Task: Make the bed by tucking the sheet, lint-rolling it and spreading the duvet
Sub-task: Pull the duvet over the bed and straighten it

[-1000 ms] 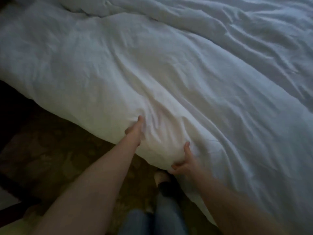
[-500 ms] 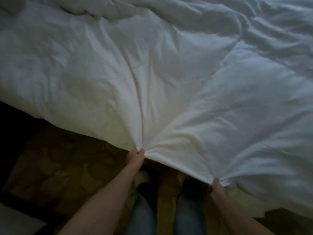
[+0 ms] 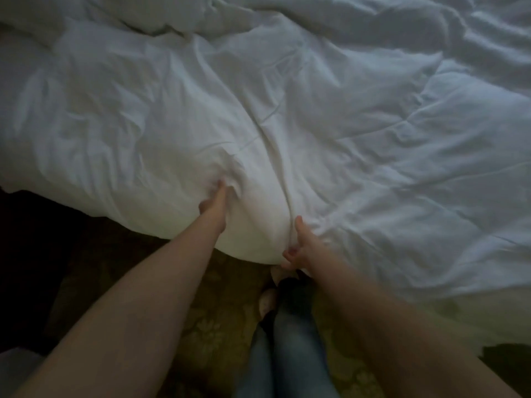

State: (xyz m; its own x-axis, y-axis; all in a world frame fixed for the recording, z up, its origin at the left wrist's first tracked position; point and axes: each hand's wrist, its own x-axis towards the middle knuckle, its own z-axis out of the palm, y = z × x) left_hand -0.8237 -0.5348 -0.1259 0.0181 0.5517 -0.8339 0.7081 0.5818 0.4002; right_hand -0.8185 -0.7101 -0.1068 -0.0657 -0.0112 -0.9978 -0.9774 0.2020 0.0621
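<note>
Duvet (image 3: 330, 133) gripped, left hand (image 3: 214, 201), right hand (image 3: 300, 245) outstretched

no readable text, labels, brands, numbers or signs anywhere in view

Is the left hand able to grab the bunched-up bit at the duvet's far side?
Probably not from here. Nothing blocks it, but the left hand grips the duvet at its near edge, arm stretched out, and the bunched-up fold lies far across.
</note>
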